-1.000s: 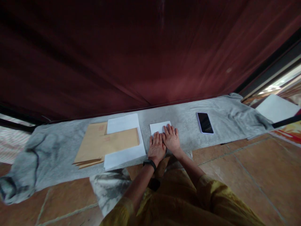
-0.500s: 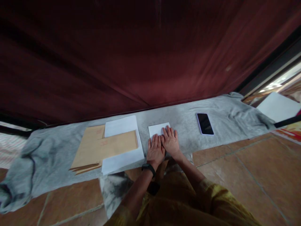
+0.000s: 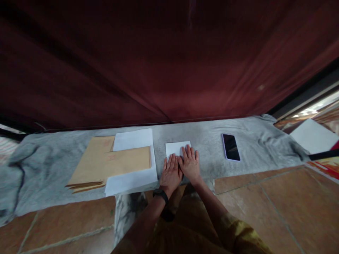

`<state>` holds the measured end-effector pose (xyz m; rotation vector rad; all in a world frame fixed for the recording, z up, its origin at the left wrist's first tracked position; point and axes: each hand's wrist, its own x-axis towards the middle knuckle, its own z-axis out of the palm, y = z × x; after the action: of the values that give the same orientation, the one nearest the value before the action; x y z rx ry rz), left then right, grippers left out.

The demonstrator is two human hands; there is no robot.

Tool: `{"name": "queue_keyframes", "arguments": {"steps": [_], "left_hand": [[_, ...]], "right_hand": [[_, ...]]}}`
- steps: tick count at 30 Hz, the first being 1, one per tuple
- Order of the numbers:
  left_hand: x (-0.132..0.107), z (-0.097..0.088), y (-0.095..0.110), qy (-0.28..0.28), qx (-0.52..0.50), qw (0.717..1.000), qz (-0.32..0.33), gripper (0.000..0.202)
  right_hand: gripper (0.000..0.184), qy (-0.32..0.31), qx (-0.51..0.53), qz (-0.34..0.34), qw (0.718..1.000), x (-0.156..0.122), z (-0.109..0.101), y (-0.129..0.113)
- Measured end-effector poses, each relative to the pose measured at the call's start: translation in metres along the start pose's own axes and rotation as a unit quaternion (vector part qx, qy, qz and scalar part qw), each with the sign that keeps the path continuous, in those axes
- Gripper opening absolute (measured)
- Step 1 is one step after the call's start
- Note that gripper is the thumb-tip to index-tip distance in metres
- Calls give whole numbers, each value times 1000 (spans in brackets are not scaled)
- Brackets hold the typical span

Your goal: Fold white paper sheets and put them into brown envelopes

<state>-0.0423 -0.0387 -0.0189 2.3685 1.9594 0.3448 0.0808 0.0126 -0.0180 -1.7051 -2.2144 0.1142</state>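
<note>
View shifted slightly | left hand, right hand: flat, fingers outstretched | both on white paper

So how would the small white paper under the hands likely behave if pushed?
The small white paper looks thin, so it is probably light. Lying flat on the gray cloth, it would likely slide, not tip. With the left hand and right hand flat on it, it may resist moving.

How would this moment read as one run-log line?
left grip: flat on small white paper; right grip: same; smartphone: at right; brown envelopes: at left
</note>
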Motion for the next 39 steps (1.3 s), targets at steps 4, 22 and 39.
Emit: {"name": "queue_keyframes", "arguments": {"steps": [4,22,39], "left_hand": [[-1,0,-1,0,6,1000,5,59],[-22,-12,2,37,2,996,-78,57],[57,-4,-20,6,-2,999,-50,54]], "right_hand": [[56,-2,-7,2,1000,-1,1,-1],[49,21,3,-8,1000,-7,-1,56],[47,-18,62,-118,991,18,6,9]]}}
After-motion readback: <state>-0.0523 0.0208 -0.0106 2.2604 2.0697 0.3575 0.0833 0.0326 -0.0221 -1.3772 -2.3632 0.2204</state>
